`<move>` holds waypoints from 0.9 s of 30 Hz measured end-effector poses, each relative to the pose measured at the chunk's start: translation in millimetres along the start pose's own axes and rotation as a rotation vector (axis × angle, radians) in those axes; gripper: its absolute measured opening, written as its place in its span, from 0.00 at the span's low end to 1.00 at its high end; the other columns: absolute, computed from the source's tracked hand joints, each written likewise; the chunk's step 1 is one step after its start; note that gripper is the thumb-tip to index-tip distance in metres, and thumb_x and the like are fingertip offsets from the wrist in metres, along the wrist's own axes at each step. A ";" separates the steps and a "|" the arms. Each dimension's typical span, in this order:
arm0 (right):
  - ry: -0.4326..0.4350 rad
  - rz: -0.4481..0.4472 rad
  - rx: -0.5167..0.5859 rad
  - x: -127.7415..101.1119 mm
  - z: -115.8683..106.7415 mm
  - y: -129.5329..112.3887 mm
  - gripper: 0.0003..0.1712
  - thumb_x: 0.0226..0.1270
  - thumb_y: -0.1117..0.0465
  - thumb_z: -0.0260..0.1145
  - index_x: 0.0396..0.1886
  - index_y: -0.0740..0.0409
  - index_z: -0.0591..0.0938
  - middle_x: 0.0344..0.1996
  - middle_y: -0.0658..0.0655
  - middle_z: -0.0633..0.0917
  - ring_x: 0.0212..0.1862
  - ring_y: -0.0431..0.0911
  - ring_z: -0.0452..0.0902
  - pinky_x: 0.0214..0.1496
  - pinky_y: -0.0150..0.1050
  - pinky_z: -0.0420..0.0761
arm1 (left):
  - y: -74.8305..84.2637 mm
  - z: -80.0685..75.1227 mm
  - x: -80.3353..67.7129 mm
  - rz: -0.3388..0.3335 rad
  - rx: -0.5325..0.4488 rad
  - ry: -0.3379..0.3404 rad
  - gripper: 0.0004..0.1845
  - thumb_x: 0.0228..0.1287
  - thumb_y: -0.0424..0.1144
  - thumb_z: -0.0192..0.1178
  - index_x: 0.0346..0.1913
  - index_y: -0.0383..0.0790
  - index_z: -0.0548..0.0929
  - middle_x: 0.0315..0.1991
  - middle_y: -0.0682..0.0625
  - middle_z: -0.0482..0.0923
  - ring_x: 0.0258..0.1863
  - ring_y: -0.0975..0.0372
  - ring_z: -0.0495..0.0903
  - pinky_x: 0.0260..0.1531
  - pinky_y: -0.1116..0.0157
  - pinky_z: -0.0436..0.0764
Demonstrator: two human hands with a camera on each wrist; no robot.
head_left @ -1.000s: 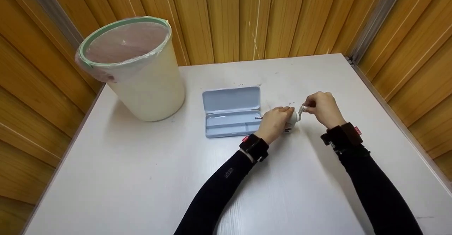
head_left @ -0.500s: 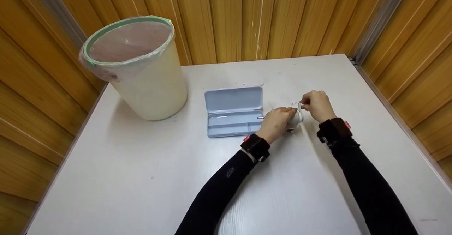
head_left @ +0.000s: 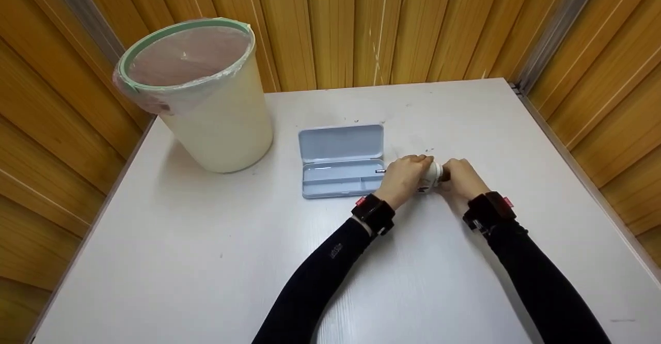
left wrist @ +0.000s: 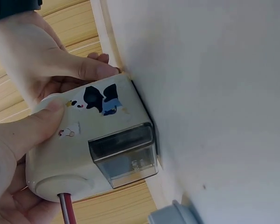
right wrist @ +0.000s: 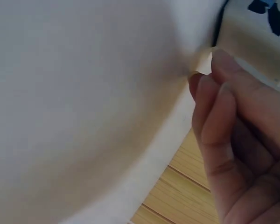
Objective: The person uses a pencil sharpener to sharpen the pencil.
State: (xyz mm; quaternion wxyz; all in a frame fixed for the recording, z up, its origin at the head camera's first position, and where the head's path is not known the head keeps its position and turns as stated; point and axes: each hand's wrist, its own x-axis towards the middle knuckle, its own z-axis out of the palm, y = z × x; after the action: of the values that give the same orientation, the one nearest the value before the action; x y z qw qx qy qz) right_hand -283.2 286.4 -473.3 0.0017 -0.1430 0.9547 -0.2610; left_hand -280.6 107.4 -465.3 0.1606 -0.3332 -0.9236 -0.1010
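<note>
My left hand [head_left: 405, 178] grips a white crank pencil sharpener [left wrist: 102, 102], which lies on its side on the table. Penguin-like stickers and a see-through shavings drawer [left wrist: 126, 156] show in the left wrist view. A red and dark pencil [left wrist: 67, 209] sticks out of the sharpener's hole. Its tail end also pokes out left of my hand in the head view, over the case. My right hand [head_left: 465, 178] is at the sharpener's far end, thumb and fingers curled together at the crank; the crank handle itself is hidden behind the fingers.
An open light-blue pencil case [head_left: 341, 143] with a divided tray lies just left of the left hand. A large cream bin [head_left: 222, 127] with a green rim and a plastic liner stands at the back left. Wood-panelled walls [head_left: 330, 29] border the white table [head_left: 206, 261].
The right hand has swung the crank round, going from above the sharpener's end down toward the table. The left hand keeps its grip on the sharpener with hardly any movement.
</note>
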 end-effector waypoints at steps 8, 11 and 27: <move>-0.042 -0.019 -0.004 -20.4 -12.2 -17.1 0.05 0.47 0.73 0.75 0.19 0.64 0.86 0.19 0.57 0.87 0.23 0.41 0.76 0.32 0.34 0.76 | 1.6 -1.2 -0.2 -0.020 0.020 0.000 0.20 0.65 0.34 0.61 0.59 0.48 0.82 0.50 0.56 0.86 0.45 0.63 0.86 0.40 0.69 0.86; -0.036 -0.011 -0.023 -27.3 -22.1 -28.6 0.05 0.49 0.72 0.76 0.20 0.65 0.86 0.20 0.58 0.87 0.24 0.42 0.77 0.31 0.35 0.76 | 0.9 -2.9 0.3 -0.023 0.030 -0.014 0.20 0.64 0.37 0.64 0.59 0.48 0.81 0.50 0.56 0.86 0.45 0.63 0.86 0.40 0.70 0.86; 0.183 -0.040 -0.138 -22.2 -49.4 -56.0 0.05 0.51 0.73 0.74 0.27 0.71 0.85 0.27 0.68 0.87 0.32 0.61 0.82 0.37 0.55 0.81 | -0.2 -2.7 0.8 -0.011 0.016 -0.051 0.23 0.61 0.41 0.67 0.60 0.49 0.80 0.52 0.57 0.85 0.49 0.64 0.85 0.45 0.68 0.86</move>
State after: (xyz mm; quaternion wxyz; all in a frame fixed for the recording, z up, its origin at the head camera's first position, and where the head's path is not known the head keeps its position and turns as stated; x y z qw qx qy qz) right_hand -250.6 271.0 -404.2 -0.1007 -0.1374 0.9634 -0.2068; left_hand -280.7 106.9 -462.5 0.1389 -0.3295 -0.9299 -0.0861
